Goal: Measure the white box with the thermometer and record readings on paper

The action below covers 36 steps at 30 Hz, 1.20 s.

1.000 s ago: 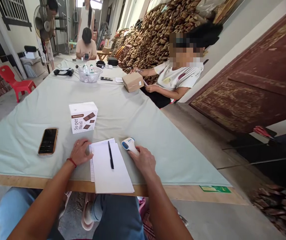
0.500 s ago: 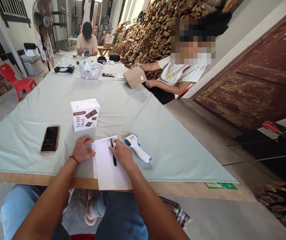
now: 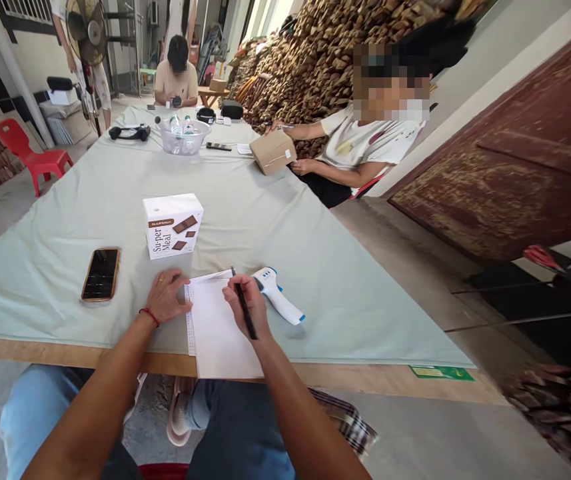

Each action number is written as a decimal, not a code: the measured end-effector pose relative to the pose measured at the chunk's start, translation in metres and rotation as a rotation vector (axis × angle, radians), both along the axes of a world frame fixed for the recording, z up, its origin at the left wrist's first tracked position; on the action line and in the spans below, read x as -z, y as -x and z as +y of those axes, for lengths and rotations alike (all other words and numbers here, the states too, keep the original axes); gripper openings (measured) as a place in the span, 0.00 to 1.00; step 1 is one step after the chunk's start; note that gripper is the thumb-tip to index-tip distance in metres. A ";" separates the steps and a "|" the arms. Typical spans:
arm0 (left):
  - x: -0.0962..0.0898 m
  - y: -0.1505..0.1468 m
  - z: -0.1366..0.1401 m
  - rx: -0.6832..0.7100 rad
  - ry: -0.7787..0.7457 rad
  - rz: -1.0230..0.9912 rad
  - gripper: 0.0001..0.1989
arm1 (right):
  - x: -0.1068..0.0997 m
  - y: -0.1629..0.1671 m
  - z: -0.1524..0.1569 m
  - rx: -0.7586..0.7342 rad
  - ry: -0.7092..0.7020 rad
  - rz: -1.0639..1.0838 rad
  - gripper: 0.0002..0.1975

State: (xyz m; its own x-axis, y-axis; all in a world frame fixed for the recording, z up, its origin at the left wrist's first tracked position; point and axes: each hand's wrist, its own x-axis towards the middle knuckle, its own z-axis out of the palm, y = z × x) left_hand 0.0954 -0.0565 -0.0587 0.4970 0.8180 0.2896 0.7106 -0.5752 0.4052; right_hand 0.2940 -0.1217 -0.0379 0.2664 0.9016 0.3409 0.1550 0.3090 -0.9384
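Observation:
A white notepad [image 3: 220,347] lies at the table's near edge, its top page blank as far as I can see. My right hand [image 3: 251,307] is closed around a black pen [image 3: 243,303], held slanted above the right part of the page. My left hand [image 3: 168,298] rests with fingers spread at the pad's upper left edge, fingertips touching it. Just right of my right hand lies a white and blue infrared thermometer [image 3: 282,300]. A white box with chocolate pictures [image 3: 172,227] stands beyond my left hand. To the left lies a smartphone [image 3: 101,274].
Farther up the cloth-covered table [image 3: 100,193] stand a clear plastic basin [image 3: 182,141] with bottles and a black headset [image 3: 129,133]. A person at the right holds a cardboard box [image 3: 274,152]; another sits at the far end. A red chair [image 3: 30,157] is at the left.
My right hand has picked up the pen from the page and now holds it in a writing grip. My left hand has stayed in place.

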 end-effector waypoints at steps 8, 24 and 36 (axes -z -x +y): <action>-0.001 -0.001 -0.001 0.002 -0.002 0.007 0.23 | -0.014 0.030 0.008 -0.138 0.338 0.280 0.15; -0.001 -0.003 -0.004 -0.005 0.014 -0.018 0.22 | 0.029 0.042 0.014 0.058 0.209 -0.055 0.07; 0.000 -0.004 -0.005 0.000 0.009 -0.028 0.22 | 0.033 0.042 0.012 0.032 0.249 -0.134 0.06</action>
